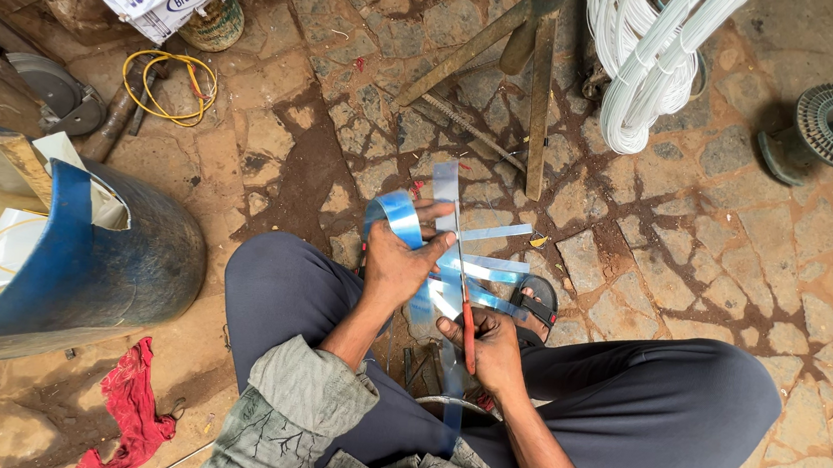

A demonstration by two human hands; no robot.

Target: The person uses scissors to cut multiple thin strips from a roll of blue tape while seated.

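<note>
Fingers [433, 241] of the left hand [396, 265] are closed on a metal strip [447, 192], steadied for the red-handled snips [467, 331] gripped by the right hand [495, 351].

a cracked stone floor [736, 252] is carrying everything. a cut blue drum [103, 257] is lying on its side at the left edge, a red rag [132, 410] is lying near the bottom-left corner, a yellow wire loop [170, 87] and long metal files [539, 94] are lying toward the top edge, and a dark round spool [832, 130] is sitting near the top-right corner.
</note>
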